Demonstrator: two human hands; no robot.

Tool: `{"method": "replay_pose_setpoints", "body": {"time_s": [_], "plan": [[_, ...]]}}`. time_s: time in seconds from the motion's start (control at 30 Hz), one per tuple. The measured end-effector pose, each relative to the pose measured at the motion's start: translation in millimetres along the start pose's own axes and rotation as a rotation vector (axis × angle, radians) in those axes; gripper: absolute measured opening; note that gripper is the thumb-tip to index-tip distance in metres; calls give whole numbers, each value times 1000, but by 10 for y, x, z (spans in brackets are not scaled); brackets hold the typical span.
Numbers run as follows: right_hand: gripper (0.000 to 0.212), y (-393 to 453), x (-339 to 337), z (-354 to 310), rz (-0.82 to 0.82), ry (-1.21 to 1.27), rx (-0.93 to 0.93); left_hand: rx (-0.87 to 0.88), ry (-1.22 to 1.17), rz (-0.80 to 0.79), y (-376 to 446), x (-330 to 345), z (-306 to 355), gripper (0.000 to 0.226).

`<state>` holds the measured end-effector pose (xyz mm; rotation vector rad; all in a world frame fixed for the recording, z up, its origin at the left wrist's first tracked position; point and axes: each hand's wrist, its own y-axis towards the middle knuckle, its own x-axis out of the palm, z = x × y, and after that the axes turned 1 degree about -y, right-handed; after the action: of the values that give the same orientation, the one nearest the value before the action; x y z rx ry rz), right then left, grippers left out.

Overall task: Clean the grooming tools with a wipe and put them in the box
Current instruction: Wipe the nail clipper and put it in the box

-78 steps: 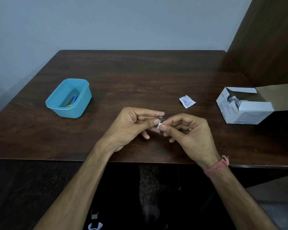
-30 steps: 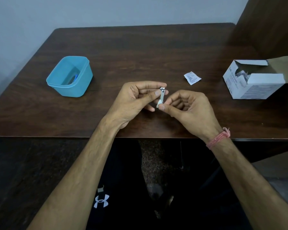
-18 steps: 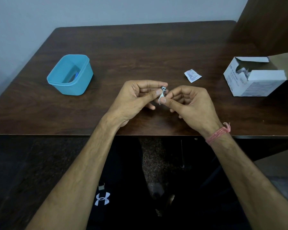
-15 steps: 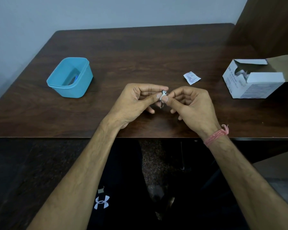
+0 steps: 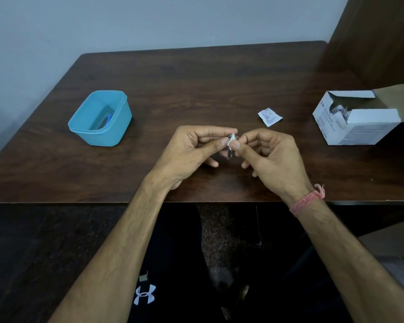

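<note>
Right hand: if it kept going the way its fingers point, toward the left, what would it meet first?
The right hand would first meet the nail clipper and the left hand holding it; depth looks matched, though one view cannot confirm.

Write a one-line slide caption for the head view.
Both hands rub a wipe over a small metal tool above the table, blue box at left.

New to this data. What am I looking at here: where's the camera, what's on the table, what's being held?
No robot here: a person works with bare hands, filmed by one wide-angle camera worn on the head, looking down. The left hand pinches a small metal grooming tool, probably a nail clipper, while the right hand pinches a white wipe against it. On the wooden table stand a blue plastic box with something blue inside, a torn wipe sachet, and an open white carton.
</note>
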<state>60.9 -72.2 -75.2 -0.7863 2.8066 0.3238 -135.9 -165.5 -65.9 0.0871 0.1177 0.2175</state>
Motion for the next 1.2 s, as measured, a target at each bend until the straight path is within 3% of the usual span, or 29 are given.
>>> {"method": "replay_pose_setpoints", "body": {"time_s": [0.23, 0.53, 0.73, 0.97, 1.2], "plan": [[19, -14, 21, 43, -64, -54, -12, 19, -85, 67, -33, -19, 5, 28], [20, -13, -1, 41, 23, 1, -23, 22, -4, 21, -15, 4, -38, 25], [20, -22, 12, 64, -56, -39, -46, 32, -55, 35, -24, -18, -28, 25], [20, -18, -24, 29, 4, 11, -26, 38, -1, 5, -18, -11, -49, 26], [20, -34, 7, 52, -91, -17, -48, 34, -26, 13, -21, -19, -42, 25]]}}
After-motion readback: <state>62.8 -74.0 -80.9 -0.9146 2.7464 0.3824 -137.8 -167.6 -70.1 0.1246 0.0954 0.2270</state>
